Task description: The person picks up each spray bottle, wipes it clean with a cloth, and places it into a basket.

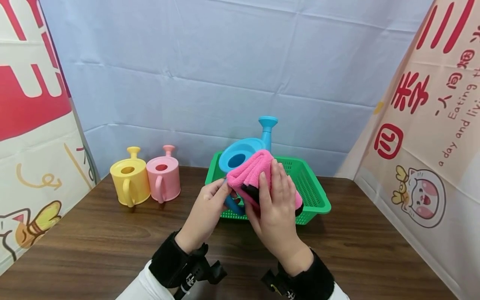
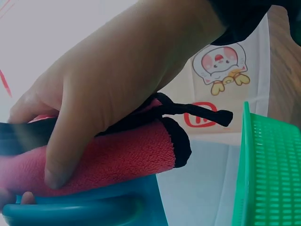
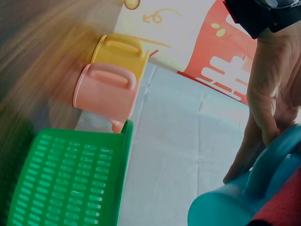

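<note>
A blue watering can (image 1: 243, 148) is held over the basket, its spout pointing up. My left hand (image 1: 208, 200) grips its handle, thumb beside the cloth; the right wrist view shows this left hand (image 3: 275, 89) at the handle loop (image 3: 263, 169). Against the can's near side lies a folded pink cloth (image 1: 249, 168) with black trim. My right hand (image 1: 275, 208) presses on it, fingers straight over the cloth. From the left wrist camera, the right hand (image 2: 117, 70) has its thumb laid along the pink cloth (image 2: 136, 146). Much of the can's body is hidden behind the cloth.
A green basket (image 1: 316, 200) with slotted walls stands on the brown wooden table (image 1: 112, 254), just beyond and below the hands. On the left, a yellow watering can (image 1: 136, 185) and a pink watering can (image 1: 170, 181) stand side by side. Cloth hangings (image 1: 180, 83) enclose the table.
</note>
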Demonstrator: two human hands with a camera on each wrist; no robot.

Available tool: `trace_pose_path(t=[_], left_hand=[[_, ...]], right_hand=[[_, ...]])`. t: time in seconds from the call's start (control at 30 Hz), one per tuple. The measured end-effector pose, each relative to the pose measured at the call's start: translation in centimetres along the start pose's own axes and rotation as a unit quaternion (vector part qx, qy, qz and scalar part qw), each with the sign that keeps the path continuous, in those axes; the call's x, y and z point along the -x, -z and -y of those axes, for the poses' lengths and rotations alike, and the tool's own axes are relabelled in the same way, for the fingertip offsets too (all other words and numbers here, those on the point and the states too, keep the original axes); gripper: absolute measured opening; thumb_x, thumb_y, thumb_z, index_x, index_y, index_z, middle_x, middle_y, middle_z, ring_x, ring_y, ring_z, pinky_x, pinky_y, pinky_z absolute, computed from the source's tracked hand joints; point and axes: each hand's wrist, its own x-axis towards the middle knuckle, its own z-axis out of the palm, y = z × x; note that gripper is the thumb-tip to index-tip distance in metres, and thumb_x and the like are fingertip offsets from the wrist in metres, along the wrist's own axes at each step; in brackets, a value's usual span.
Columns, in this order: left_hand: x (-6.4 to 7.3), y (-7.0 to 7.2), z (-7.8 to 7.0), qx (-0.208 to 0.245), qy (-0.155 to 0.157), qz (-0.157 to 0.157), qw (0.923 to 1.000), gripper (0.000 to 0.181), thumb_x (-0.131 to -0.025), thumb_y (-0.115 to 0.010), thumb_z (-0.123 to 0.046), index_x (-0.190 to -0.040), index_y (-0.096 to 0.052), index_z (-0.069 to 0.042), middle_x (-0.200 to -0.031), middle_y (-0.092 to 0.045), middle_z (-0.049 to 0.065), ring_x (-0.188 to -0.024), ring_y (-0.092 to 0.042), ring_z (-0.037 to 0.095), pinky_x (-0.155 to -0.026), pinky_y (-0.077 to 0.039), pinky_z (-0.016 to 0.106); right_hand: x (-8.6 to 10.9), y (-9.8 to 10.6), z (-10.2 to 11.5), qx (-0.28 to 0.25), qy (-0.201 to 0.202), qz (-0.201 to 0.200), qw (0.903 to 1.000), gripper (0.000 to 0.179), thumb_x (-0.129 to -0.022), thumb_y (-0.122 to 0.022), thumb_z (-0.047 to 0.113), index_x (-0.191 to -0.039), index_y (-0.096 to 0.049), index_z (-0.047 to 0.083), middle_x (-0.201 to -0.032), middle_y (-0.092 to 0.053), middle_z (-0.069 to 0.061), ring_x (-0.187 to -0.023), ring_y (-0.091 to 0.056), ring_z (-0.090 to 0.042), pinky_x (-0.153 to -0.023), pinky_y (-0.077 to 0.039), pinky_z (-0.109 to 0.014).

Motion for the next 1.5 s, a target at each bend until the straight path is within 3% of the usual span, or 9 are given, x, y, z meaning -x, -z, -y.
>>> trace_pose_path(t=[0.3,0.5,0.63,0.8,0.97,1.1,1.23,1.37,1.5], left_hand=[[0.1,-0.1,-0.1,-0.033,-0.004,0.003,0.9994,0.036,-0.101,-0.040,-0.029,-0.088,-0.054,0.001,-0.085,-0.050,0.012,-0.082,-0.052,0.024,-0.073,-0.050,0.035],[0.3,-0.2,-0.1,-0.057,-0.012,-0.003,0.9983,0.037,-0.100,-0.044,-0.029,-0.080,-0.054,0.001,-0.083,-0.052,0.012,-0.080,-0.048,0.023,-0.069,-0.045,0.032],[0.2,0.0,0.0,-0.075,-0.034,-0.002,0.9966,0.035,-0.099,-0.046,-0.026,-0.080,-0.055,0.002,-0.080,-0.050,0.012,-0.092,-0.047,0.023,-0.073,-0.042,0.034],[0.2,0.1,-0.1,-0.101,-0.055,0.011,0.9934,0.032,-0.099,-0.047,-0.025,-0.079,-0.054,0.000,-0.071,-0.046,0.010,-0.088,-0.045,0.024,-0.071,-0.039,0.035],[0.2,0.2,-0.2,-0.105,-0.052,0.011,0.9931,0.033,-0.099,-0.046,-0.026,-0.078,-0.055,-0.001,-0.072,-0.050,0.012,-0.095,-0.046,0.023,-0.075,-0.039,0.036],[0.2,0.2,-0.2,-0.093,-0.040,0.004,0.9948,0.035,-0.099,-0.045,-0.028,-0.080,-0.055,0.000,-0.079,-0.052,0.017,-0.094,-0.047,0.024,-0.076,-0.040,0.036],[0.2,0.2,0.0,-0.077,-0.017,-0.007,0.9969,0.035,-0.100,-0.044,-0.029,-0.082,-0.056,-0.001,-0.086,-0.055,0.019,-0.089,-0.050,0.028,-0.076,-0.044,0.036],[0.0,0.2,0.1,-0.050,0.010,-0.023,0.9984,0.037,-0.100,-0.043,-0.032,-0.083,-0.055,-0.001,-0.090,-0.055,0.016,-0.089,-0.054,0.029,-0.077,-0.048,0.036],[-0.2,0.2,0.1,-0.008,0.023,-0.031,0.9992,0.038,-0.100,-0.041,-0.032,-0.083,-0.053,-0.001,-0.086,-0.051,0.013,-0.085,-0.051,0.026,-0.072,-0.048,0.032]], right_hand=[[-0.3,0.5,-1.0,-0.039,-0.008,-0.016,0.9991,0.064,-0.094,-0.055,0.030,-0.145,-0.027,0.004,-0.147,-0.027,-0.020,-0.130,-0.029,-0.041,-0.102,-0.028,-0.054],[-0.4,1.2,-2.0,-0.090,-0.085,0.003,0.9924,0.073,-0.093,-0.053,0.041,-0.144,-0.022,-0.002,-0.144,-0.031,-0.021,-0.127,-0.036,-0.036,-0.101,-0.034,-0.050],[0.0,1.6,-3.0,-0.152,-0.156,0.032,0.9754,0.080,-0.092,-0.051,0.045,-0.145,-0.016,-0.003,-0.132,-0.042,-0.021,-0.117,-0.043,-0.029,-0.096,-0.041,-0.039],[0.6,2.1,-4.2,-0.235,-0.240,0.062,0.9397,0.064,-0.092,-0.049,0.019,-0.146,-0.017,0.004,-0.123,-0.047,-0.018,-0.109,-0.046,-0.021,-0.088,-0.042,-0.027],[0.7,1.9,-4.4,-0.271,-0.272,0.081,0.9199,0.060,-0.090,-0.044,0.008,-0.145,-0.019,0.008,-0.126,-0.044,-0.016,-0.111,-0.044,-0.018,-0.089,-0.041,-0.029],[0.7,1.6,-4.0,-0.248,-0.274,0.090,0.9250,0.063,-0.090,-0.045,0.011,-0.145,-0.015,0.006,-0.127,-0.042,-0.018,-0.113,-0.043,-0.021,-0.088,-0.042,-0.043],[0.6,1.4,-3.5,-0.197,-0.239,0.094,0.9462,0.068,-0.093,-0.046,0.024,-0.146,-0.011,0.003,-0.133,-0.037,-0.019,-0.119,-0.040,-0.028,-0.089,-0.041,-0.053],[0.2,1.0,-2.8,-0.132,-0.166,0.086,0.9735,0.074,-0.096,-0.041,0.044,-0.149,-0.007,0.005,-0.146,-0.026,-0.017,-0.129,-0.030,-0.032,-0.098,-0.032,-0.057],[0.0,0.3,-1.7,-0.064,-0.058,0.068,0.9940,0.070,-0.098,-0.042,0.039,-0.150,-0.008,0.007,-0.152,-0.013,-0.018,-0.135,-0.019,-0.039,-0.103,-0.021,-0.059]])
